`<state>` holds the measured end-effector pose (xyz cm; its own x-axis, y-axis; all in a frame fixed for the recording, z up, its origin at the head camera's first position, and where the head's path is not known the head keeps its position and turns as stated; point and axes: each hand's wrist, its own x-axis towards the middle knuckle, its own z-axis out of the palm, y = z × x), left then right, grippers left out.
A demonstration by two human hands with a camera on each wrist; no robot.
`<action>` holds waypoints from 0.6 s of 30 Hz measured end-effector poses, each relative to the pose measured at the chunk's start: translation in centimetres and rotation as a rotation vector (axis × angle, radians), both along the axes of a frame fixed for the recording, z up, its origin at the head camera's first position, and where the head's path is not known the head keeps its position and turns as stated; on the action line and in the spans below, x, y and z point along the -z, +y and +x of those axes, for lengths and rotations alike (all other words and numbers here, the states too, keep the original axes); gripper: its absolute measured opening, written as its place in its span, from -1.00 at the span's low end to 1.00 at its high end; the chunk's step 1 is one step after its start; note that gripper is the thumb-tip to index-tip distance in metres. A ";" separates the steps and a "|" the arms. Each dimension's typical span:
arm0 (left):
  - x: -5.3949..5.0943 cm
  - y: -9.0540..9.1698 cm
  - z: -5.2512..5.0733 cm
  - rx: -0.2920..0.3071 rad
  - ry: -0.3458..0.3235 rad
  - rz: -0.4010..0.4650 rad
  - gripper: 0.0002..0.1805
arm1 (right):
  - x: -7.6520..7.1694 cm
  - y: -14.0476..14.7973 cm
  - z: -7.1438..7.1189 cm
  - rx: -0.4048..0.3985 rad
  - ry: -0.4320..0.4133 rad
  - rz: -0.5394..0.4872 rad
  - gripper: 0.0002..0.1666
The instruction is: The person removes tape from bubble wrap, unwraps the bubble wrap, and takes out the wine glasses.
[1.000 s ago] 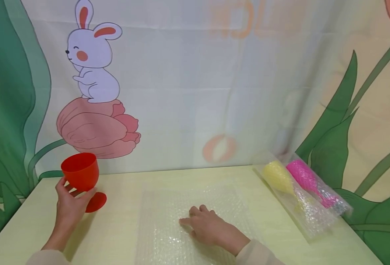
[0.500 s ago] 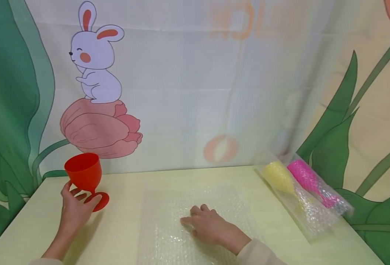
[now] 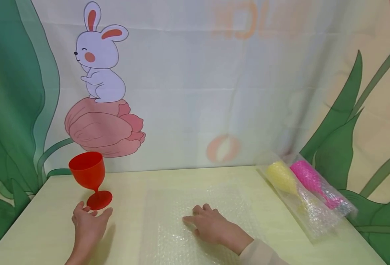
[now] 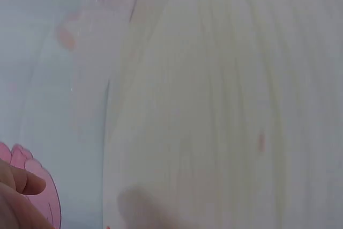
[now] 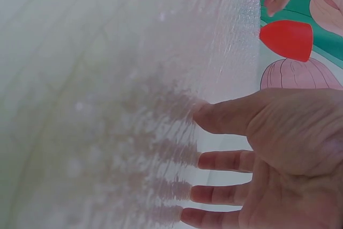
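Red goblet (image 3: pixel 88 173) stands unaided, the left hand (image 3: pixel 90 226) empty, fingers parted; the right hand (image 3: pixel 211 226), fingers extended, gripping nothing, I judge, keeps the bubble wrap (image 3: pixel 169 239) flat.

Hands were two: a left hand (image 3: pixel 90 226) and a right hand (image 3: pixel 213 228). Goblets were three: one red goblet (image 3: pixel 88 171) just beyond the left fingers, and one yellow goblet (image 3: pixel 282 178) and one pink goblet (image 3: pixel 306 176) well to the right of the right fingers. One flat bubble-wrap sheet (image 3: pixel 171 239) lay under these right fingers.
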<state>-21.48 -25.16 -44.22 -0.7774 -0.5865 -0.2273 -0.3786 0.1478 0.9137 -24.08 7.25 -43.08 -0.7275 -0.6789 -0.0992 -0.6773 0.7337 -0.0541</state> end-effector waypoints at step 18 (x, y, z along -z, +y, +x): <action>-1.2 7.2 1.9 0.468 0.056 -0.249 -0.46 | 0.4 -0.1 -0.1 0.026 0.027 0.012 -0.43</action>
<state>-19.62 -17.96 -43.06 -0.9759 -0.2045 -0.0759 -0.1715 0.5043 0.8463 -24.22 7.19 -43.49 -0.7471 -0.6590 -0.0870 -0.6595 0.7513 -0.0269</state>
